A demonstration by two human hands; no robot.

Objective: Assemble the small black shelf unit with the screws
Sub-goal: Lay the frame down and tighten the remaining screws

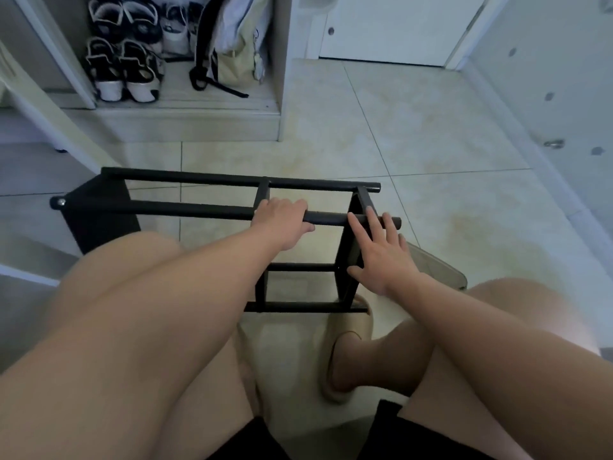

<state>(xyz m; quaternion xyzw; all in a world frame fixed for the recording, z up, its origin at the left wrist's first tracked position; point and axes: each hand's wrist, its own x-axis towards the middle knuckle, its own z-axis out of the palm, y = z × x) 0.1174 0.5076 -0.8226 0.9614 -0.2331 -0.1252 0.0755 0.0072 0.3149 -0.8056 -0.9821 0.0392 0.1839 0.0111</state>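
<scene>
The small black shelf unit (185,209) stands on the tiled floor in front of my knees, a frame of round black bars with a side panel at its left end and a silver screw head (61,202) at the left corner. My left hand (282,220) grips the nearer top bar, fingers curled over it. My right hand (381,254) lies flat with straight spread fingers against the right end frame (346,260), fingertips touching the same bar. No loose screws show.
A low cabinet (185,121) at the back left holds several shoes (122,71) and a bag (232,44). A white door (391,28) stands behind, a wall on the right. My foot in a beige slipper (345,353) rests under the frame.
</scene>
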